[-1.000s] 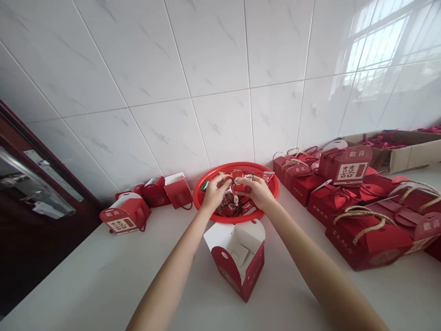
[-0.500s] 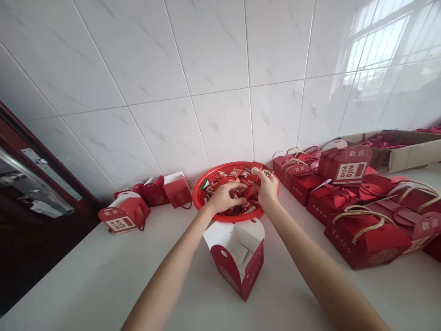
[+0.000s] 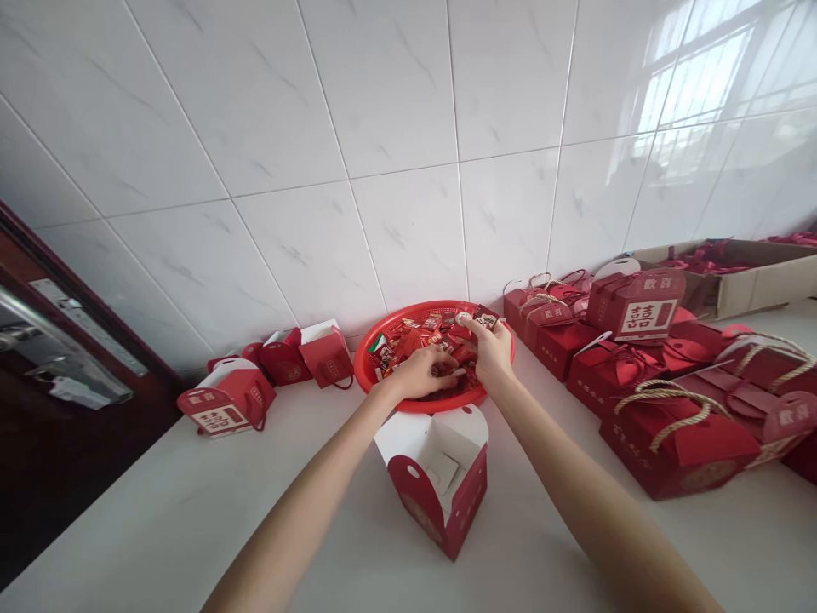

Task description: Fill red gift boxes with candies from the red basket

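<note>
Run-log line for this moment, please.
left hand: among sweets in basket | right hand: holding wrapped sweets | open box: in front of basket

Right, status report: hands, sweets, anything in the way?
Left hand among wrapped sweets in red plastic basket. Right hand holding sweets at basket's rim. Open gift box in front; neither hand visibly blocked.

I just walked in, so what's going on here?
A person is handling small wrapped packets at a red basket. The left hand reaches in among them; whether it grips any is hidden. The right hand holds at least one packet over the basket's right side. Nearer the person stands an open red box; more red boxes stand to both sides.
</note>
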Demonstrator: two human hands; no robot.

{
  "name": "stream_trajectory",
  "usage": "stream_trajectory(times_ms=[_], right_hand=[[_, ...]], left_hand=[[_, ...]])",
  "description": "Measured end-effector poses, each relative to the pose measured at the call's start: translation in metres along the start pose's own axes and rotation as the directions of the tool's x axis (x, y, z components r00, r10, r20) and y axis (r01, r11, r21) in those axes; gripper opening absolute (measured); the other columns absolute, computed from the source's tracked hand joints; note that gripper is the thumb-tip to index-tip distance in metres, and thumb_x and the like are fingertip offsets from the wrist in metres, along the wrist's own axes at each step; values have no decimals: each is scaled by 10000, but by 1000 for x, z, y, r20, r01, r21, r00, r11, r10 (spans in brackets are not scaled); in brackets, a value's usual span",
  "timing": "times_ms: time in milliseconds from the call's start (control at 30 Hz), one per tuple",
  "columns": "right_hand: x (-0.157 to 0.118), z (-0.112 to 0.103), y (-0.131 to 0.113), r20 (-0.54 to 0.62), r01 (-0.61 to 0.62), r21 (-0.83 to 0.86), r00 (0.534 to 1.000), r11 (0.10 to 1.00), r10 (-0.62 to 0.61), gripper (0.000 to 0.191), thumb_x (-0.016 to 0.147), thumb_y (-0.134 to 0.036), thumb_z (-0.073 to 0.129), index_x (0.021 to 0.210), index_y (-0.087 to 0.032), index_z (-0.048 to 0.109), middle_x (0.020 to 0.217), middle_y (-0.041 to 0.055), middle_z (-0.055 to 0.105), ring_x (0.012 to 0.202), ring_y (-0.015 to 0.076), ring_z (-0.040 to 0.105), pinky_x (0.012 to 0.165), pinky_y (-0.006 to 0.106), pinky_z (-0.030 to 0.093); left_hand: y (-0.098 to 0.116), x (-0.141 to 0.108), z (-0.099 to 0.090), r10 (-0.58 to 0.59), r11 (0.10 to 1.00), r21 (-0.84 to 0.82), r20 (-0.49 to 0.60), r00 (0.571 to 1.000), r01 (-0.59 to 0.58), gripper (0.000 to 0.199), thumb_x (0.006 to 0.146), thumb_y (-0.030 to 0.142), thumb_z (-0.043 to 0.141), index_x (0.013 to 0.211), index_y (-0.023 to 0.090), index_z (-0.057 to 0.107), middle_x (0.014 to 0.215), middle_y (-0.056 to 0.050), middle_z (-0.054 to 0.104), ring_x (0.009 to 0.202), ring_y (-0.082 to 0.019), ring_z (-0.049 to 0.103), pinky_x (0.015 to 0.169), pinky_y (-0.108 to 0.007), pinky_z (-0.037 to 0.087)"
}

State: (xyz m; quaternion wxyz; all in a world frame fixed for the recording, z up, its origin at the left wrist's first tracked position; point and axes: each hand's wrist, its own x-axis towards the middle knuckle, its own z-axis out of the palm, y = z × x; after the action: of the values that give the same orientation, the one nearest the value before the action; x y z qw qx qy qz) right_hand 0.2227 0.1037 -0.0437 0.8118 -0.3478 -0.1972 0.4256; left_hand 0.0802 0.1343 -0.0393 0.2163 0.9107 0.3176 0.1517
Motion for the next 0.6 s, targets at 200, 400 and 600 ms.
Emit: stream_trajectory(times_ms=[200, 400, 600], right_hand=[[0, -1, 0, 5, -4, 7, 1000, 1000, 4, 304, 545, -242, 816, 682, -212, 546, 642, -58, 618, 635, 126, 598, 545, 238, 511], [0, 0, -1, -20, -4, 24, 1000, 1000, 5, 325, 553, -251, 795, 669, -226, 492, 635, -74, 592, 627, 120, 587, 532, 237, 517], [0, 0, -1, -24, -8, 21, 1000, 1000, 8, 333, 539, -264, 795, 689, -227, 499, 650, -71, 592, 638, 124, 595, 519, 231, 512]], left_hand=[[-8, 3, 2, -74, 990, -138, -240, 968, 41, 133, 845, 228, 569, 779, 194, 679, 783, -39, 715, 764, -230, 652, 750, -337, 488], [-16, 3, -1, -173, 960, -272, -412, 895, 60, 134, 866, 267, 531, 777, 201, 606, 683, -3, 644, 670, -192, 629, 686, -296, 483], [-21, 3, -2, -267, 882, -470, -488, 831, 7, 235, 844, 425, 543, 765, 204, 534, 665, 27, 537, 542, -156, 593, 538, -268, 467]])
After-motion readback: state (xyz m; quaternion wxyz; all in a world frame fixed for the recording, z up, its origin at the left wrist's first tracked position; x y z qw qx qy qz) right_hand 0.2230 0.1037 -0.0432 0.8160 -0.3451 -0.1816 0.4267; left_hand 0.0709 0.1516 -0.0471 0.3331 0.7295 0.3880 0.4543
